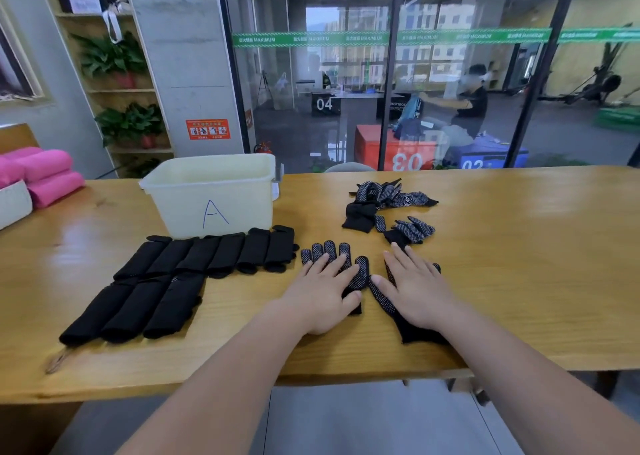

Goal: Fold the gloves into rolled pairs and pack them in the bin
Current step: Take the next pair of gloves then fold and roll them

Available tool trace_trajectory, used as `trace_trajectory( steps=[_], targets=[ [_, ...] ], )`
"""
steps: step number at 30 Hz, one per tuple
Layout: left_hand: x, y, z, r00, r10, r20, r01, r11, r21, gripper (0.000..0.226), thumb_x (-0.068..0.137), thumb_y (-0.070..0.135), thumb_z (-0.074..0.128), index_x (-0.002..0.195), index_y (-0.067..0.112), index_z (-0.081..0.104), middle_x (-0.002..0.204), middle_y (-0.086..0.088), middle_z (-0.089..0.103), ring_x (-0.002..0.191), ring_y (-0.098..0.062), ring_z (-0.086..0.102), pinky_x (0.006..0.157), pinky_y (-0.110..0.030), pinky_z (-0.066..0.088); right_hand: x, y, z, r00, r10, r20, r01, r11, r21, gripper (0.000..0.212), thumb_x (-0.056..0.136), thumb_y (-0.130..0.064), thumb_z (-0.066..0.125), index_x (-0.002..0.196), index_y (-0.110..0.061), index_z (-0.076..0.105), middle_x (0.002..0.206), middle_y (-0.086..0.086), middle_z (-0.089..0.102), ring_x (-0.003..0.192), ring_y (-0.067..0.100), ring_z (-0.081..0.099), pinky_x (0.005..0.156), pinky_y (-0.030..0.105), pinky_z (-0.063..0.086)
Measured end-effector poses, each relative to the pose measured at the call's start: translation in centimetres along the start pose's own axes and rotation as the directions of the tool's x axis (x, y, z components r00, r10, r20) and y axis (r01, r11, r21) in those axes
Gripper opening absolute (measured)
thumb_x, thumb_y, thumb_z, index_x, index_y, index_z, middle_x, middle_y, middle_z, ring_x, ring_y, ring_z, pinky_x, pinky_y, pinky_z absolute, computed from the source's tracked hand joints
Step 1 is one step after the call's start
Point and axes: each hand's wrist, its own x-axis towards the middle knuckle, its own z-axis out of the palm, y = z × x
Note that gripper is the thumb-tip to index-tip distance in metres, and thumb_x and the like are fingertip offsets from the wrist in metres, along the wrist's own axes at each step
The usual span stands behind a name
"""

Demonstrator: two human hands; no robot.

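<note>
Two black gloves with white grip dots lie flat on the wooden table [519, 246], side by side. My left hand [320, 291] rests flat on the left glove [327, 252], fingers spread. My right hand [419, 288] lies flat on the right glove [382, 298]. A loose heap of unfolded gloves [388, 200] sits farther back, with one more glove [412, 231] just beyond my right fingertips. Several rolled black pairs [207, 257] lie in two rows to the left. The cream plastic bin [211, 191], marked "A", stands behind the rolls.
Pink rolled cushions [45, 174] and a white container [14, 205] sit at the table's far left. A glass wall [381, 73] runs behind the table, with a person working beyond it. Shelves with plants [117, 73] stand at the back left. The table's front edge is near my forearms.
</note>
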Motion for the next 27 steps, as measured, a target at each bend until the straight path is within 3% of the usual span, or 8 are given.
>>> trace_trajectory(
  steps=[2,4,6,8,11,14,17,27],
  targets=[
    [-1.0,0.5,0.0,0.999,0.007,-0.054,-0.009,1.000,-0.027,0.063,0.109,0.061,0.024,0.167,0.038,0.021,0.177,0.007,0.010,0.163,-0.022,0.003,0.132,-0.047,0.006,-1.5,0.2,-0.3,0.999,0.037,-0.034,-0.036,0.999,0.037,0.083,0.103,-0.072,0.012,0.169,-0.022,0.008,0.176,-0.003,-0.009,0.162,0.018,-0.010,0.132,0.046,0.004],
    [-1.7,0.9,0.2,0.986,-0.012,-0.164,0.001,0.998,-0.069,0.059,0.109,0.060,0.026,0.162,0.036,0.038,0.171,0.006,0.029,0.159,-0.022,0.018,0.131,-0.049,0.014,-3.0,0.2,-0.4,0.999,0.049,0.014,-0.050,0.998,0.047,0.084,0.102,-0.073,0.012,0.169,-0.022,0.009,0.177,-0.001,-0.005,0.163,0.020,-0.006,0.132,0.047,0.006],
    [-1.7,1.1,0.3,0.970,-0.048,-0.239,0.024,0.994,-0.104,0.056,0.109,0.057,0.029,0.157,0.032,0.045,0.167,0.005,0.037,0.157,-0.022,0.023,0.130,-0.048,0.017,-4.0,-0.1,-0.3,0.998,0.035,0.054,-0.036,0.999,0.029,0.084,0.102,-0.074,0.013,0.169,-0.024,0.010,0.177,0.000,-0.001,0.163,0.021,-0.004,0.132,0.048,0.008],
    [-1.0,1.1,0.4,0.966,-0.080,-0.244,0.053,0.992,-0.117,0.058,0.111,0.055,0.028,0.161,0.029,0.039,0.171,0.001,0.029,0.161,-0.024,0.015,0.131,-0.048,0.014,-3.8,-0.3,-0.6,0.999,0.033,0.027,-0.034,0.999,0.042,0.082,0.103,-0.072,0.014,0.169,-0.024,0.011,0.177,0.001,0.000,0.163,0.021,-0.004,0.132,0.048,0.008],
    [0.6,0.9,0.3,0.982,-0.139,-0.127,0.129,0.988,-0.083,0.069,0.110,0.061,0.021,0.169,0.024,0.017,0.178,-0.004,0.006,0.164,-0.027,-0.002,0.132,-0.050,0.005,-1.5,0.0,-1.3,0.999,0.038,-0.007,-0.038,0.999,0.032,0.081,0.104,-0.071,0.014,0.169,-0.022,0.012,0.177,0.000,-0.002,0.163,0.021,-0.006,0.132,0.050,0.007],
    [2.0,1.1,0.5,0.983,-0.183,-0.023,0.182,0.982,-0.041,0.077,0.108,0.066,0.015,0.170,0.023,0.002,0.177,-0.004,-0.007,0.163,-0.027,-0.010,0.132,-0.049,-0.002,1.7,1.0,-1.4,0.996,0.070,0.056,-0.071,0.997,0.013,0.084,0.103,-0.073,0.012,0.169,-0.020,0.011,0.177,0.001,-0.002,0.163,0.022,-0.004,0.131,0.052,0.006],
    [3.1,1.1,0.8,0.980,-0.197,-0.029,0.197,0.980,0.006,0.079,0.106,0.070,0.011,0.170,0.026,-0.003,0.177,-0.002,-0.012,0.163,-0.025,-0.015,0.131,-0.049,-0.006,4.4,2.1,-1.2,0.990,0.104,0.099,-0.104,0.995,-0.010,0.085,0.102,-0.074,0.010,0.169,-0.022,0.007,0.177,0.000,-0.003,0.163,0.023,-0.003,0.131,0.054,0.004],
    [5.4,0.5,1.1,0.981,-0.187,-0.051,0.189,0.982,0.031,0.082,0.102,0.076,0.008,0.169,0.030,-0.005,0.176,0.000,-0.014,0.162,-0.025,-0.018,0.131,-0.050,-0.005,9.8,3.8,-0.5,0.984,0.173,-0.040,-0.174,0.985,-0.015,0.084,0.101,-0.075,0.004,0.168,-0.026,0.018,0.177,-0.005,0.008,0.163,0.024,-0.005,0.131,0.054,0.000]
  ],
)
